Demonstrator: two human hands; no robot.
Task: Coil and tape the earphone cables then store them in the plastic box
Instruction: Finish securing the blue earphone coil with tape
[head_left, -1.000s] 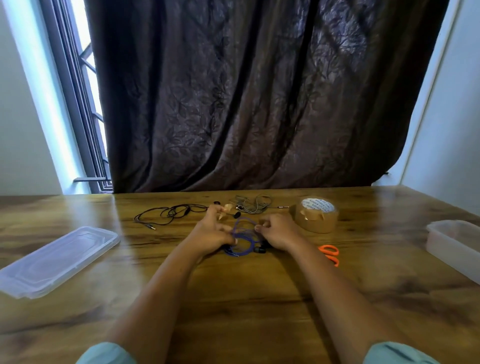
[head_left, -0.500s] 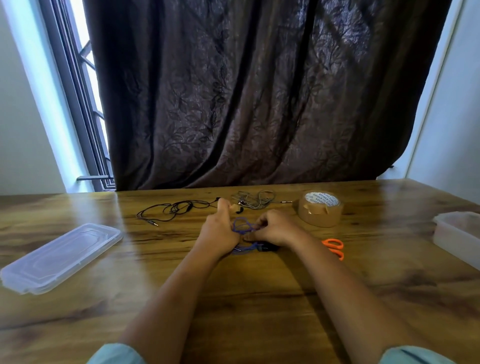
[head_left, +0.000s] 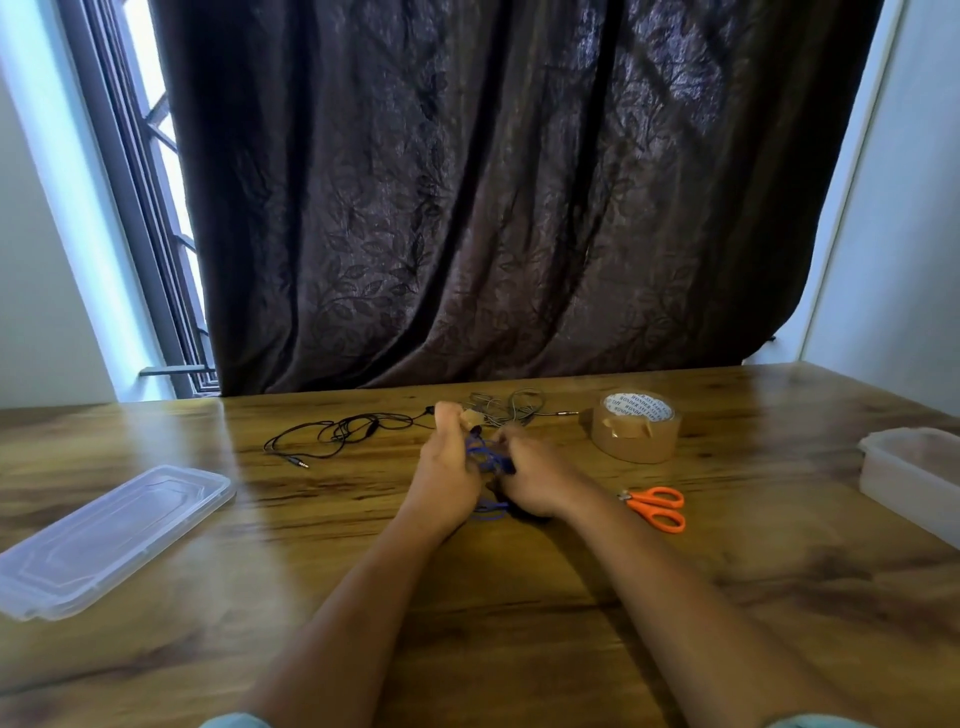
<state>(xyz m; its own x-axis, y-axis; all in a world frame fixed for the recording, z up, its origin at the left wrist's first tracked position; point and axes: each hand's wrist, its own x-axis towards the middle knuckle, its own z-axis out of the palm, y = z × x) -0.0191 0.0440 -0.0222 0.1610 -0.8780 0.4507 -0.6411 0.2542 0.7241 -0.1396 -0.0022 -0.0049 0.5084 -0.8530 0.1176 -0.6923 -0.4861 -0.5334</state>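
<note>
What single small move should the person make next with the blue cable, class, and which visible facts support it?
Probably wrap the piece of tape stuck on the left hand around the blue earphone cable. Both hands, the right hand included, hold it bunched together, while a loose loop hangs near the table.

Blue earphone cable (head_left: 485, 457): thin, looped into a loose coil, held between both hands above the table centre; part trails onto the wood beneath.
Black earphone cable (head_left: 343, 434): uncoiled, lying tangled on the table, plug end toward the near left.
Grey earphone cable (head_left: 511, 408): loose heap at the table's far edge.
Tape roll (head_left: 636, 428): brown, lying flat, right of the cables.
Plastic box (head_left: 914, 478): translucent, open, at the far right edge.
Box lid (head_left: 109, 535): clear, flat, at the left.
</note>
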